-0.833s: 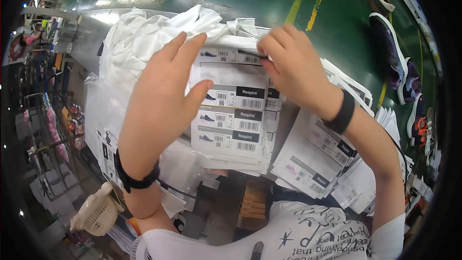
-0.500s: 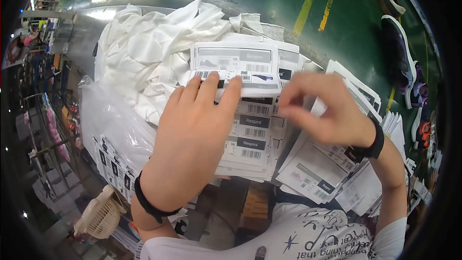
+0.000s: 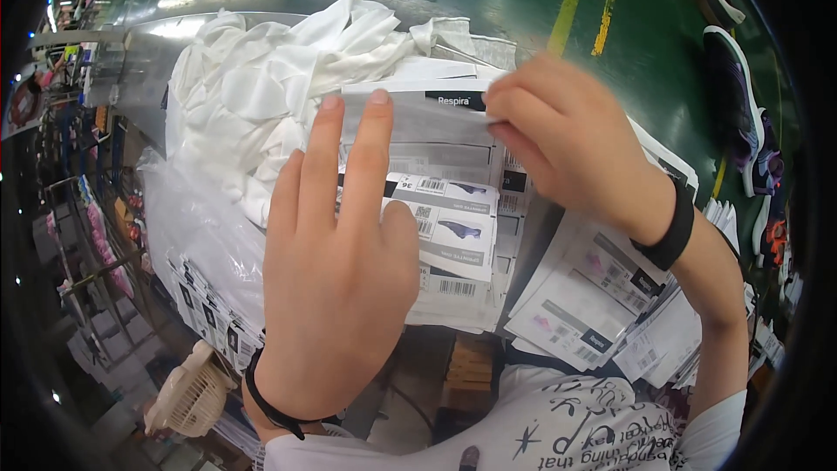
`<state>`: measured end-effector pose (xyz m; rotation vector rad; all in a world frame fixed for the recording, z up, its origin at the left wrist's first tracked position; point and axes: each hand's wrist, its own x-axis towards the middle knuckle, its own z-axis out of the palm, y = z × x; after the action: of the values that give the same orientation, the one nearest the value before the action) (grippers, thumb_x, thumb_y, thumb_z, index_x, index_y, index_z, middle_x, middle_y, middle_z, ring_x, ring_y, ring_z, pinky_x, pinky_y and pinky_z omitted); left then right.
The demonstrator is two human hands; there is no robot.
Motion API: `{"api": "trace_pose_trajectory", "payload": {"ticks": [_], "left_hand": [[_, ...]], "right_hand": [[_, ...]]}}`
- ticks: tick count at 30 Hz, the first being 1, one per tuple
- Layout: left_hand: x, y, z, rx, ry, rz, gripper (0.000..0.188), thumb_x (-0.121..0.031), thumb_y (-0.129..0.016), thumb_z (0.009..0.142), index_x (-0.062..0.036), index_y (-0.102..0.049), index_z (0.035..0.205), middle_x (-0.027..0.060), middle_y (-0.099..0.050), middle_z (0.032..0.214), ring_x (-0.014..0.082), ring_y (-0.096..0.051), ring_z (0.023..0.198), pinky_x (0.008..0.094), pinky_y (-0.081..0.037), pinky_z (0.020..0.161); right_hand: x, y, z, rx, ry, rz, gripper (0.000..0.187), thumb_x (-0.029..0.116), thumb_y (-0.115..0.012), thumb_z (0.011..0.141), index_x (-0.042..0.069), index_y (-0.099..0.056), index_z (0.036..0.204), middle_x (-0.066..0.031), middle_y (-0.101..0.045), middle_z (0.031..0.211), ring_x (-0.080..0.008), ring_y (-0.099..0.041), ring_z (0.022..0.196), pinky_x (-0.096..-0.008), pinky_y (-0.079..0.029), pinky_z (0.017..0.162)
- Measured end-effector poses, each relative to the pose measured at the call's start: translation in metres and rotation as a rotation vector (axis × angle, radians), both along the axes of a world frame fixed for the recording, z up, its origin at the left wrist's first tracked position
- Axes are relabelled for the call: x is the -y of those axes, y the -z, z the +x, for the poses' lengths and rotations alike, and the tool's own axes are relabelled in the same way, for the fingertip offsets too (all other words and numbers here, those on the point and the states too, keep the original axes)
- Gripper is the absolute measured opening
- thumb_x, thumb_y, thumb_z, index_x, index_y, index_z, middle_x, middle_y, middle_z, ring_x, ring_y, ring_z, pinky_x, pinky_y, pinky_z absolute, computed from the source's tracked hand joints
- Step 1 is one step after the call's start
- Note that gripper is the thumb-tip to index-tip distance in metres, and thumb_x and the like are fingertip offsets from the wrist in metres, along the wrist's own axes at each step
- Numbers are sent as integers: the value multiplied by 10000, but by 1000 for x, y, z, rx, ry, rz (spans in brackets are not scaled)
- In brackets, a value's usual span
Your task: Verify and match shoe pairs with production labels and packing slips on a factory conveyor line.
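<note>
My left hand (image 3: 340,283) lies over the stack of printed labels, its index and middle fingers stretched out against a pale label sheet (image 3: 410,129). At that sheet's far right corner, by its black printed band, the fingers of my right hand (image 3: 571,144) are pinched together on the edge. The right fingertips are slightly blurred. Just nearer, a white label (image 3: 462,225) with barcodes and small purple shoe pictures rests on the stack, partly covered by my left thumb. More label sheets (image 3: 466,310) show underneath.
Crumpled white fabric (image 3: 253,87) heaps at the far left, with clear plastic wrap (image 3: 205,218) before it. More label stacks (image 3: 571,323) lie at the right. A beige fan (image 3: 187,388) stands at lower left; shoes (image 3: 737,105) line the far right.
My right hand has moved away from me and closed on the sheet's edge. My left fingers have slid farther up, and the shoe-picture label now lies nearer to me.
</note>
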<state>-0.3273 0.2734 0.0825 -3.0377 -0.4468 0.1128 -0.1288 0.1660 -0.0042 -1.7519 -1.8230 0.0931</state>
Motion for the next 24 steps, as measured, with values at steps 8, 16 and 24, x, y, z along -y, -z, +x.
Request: {"api": "trace_pose_trajectory", "payload": {"ticks": [8, 16, 24], "left_hand": [[8, -4, -1, 16, -13, -79, 76, -31, -603, 789, -31, -534, 821, 224, -609, 1226, 406, -614, 1127, 523, -495, 951], [5, -12, -13, 38, -192, 102, 355, -73, -685, 812, 22, -628, 1149, 188, -680, 1032, 369, -667, 975, 449, -513, 898], [-45, 3, 13, -500, -315, -734, 546, -375, -753, 830, 112, -593, 1019, 239, -666, 801, 352, -686, 694, 400, -517, 595]], "right_hand": [[31, -18, -40, 23, -143, 249, 180, 79, -679, 652, -1, -615, 801, -114, -645, 853, -252, -638, 751, -375, -556, 705], [30, -43, -6, -913, 182, -417, 281, 174, -636, 923, -26, -647, 1121, -144, -681, 1019, -208, -666, 759, -311, -545, 664], [28, -23, -38, -1857, 350, -814, 519, 236, -687, 884, -21, -515, 1301, -83, -595, 1098, -158, -590, 942, -254, -488, 781]]}}
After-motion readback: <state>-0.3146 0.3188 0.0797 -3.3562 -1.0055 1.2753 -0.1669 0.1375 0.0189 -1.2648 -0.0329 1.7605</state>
